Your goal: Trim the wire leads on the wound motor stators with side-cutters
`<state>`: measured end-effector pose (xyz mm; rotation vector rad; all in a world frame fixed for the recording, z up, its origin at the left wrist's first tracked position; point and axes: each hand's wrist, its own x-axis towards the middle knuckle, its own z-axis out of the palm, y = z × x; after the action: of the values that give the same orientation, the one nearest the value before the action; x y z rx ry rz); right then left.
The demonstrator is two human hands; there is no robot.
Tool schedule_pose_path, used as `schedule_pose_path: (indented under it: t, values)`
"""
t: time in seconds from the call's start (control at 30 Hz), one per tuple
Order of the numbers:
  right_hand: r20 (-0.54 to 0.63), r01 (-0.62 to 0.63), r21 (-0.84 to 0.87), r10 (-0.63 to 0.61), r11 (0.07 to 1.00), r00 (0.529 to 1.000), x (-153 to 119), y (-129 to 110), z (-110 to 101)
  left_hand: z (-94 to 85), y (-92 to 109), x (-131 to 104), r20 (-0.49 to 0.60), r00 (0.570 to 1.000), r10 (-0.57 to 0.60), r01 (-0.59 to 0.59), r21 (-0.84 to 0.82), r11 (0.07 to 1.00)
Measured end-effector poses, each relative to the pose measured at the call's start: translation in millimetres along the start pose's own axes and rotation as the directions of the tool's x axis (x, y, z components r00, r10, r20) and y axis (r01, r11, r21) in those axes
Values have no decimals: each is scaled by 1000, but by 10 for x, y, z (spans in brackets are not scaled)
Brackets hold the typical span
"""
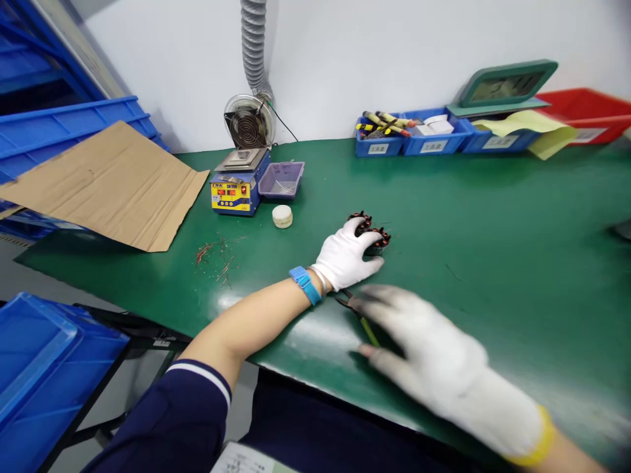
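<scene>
Nearest, the gloved right hand (pixel 434 348) reaches across the desk (pixel 493 230), blurred, its thumb and fingers parted in a loose, unclosed grip over green-handled pliers (pixel 368 331); whether it touches them I cannot tell. The pliers lie just beside the left wrist, which wears a blue strap (pixel 305 285). A little farther on, the gloved left hand (pixel 345 256) curves its spread fingers over a pair of black-and-copper wound components (pixel 379 238), which sit on the desk in front of the wearer; whether that grip is clasping them or only resting there is unclear. The step in hand looks like steadying the components while the right hand goes for the pliers. The next move, I judge, calls for closing the right grip around the handles with the left keeping the components in place. Off to the left lie loose copper wire clippings (pixel 203 253), and beyond them a round white container (pixel 282 216), a yellow-fronted heating unit (pixel 231 198) and a purple tray (pixel 302 176). Farthest, labelled blue bins (pixel 378 150) line the wall.
</scene>
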<state>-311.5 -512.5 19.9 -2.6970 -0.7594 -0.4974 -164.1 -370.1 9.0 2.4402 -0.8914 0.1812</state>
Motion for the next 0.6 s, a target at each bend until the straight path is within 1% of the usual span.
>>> schedule_pose_path:
  t: [0.03,0.07,0.1,0.13,0.2,0.3,0.37,0.43,0.5,0.53,0.6]
  values:
    - [16,74,-13,-74,997,997,34,-151,90,7,1,36,25,1000,3,-3,11,1000]
    - [40,106,-34,-104,994,994,37,-237,157,-1,-3,50,35,999,-2,2,20,1000]
    - [48,82,-79,-79,993,996,15,-258,193,-22,-12,39,38,999,-11,10,26,1000]
    - [44,36,-130,-30,991,999,-23,-226,199,-57,-23,2,38,999,-22,21,28,999]
    - [45,-60,-195,70,979,997,-97,-67,133,-157,-40,-143,50,998,-49,47,30,998]
    - [94,-188,-213,212,959,973,-58,138,-19,-318,-38,-452,93,992,-87,85,27,996]
    - [134,-258,-180,284,949,949,79,141,-46,-389,-22,-631,98,984,-148,150,-13,989]
    - [175,-320,-156,345,935,922,240,78,9,-422,-9,-736,107,963,-247,258,-103,961]
    - [259,-372,-134,395,919,881,361,52,97,-434,-8,-761,140,936,-323,346,-197,917]
    - [314,-398,-125,417,909,853,397,78,133,-438,-12,-752,161,928,-337,368,-229,901]
    - [406,-456,-111,460,883,790,430,205,165,-448,-24,-714,193,924,-331,373,-259,891]
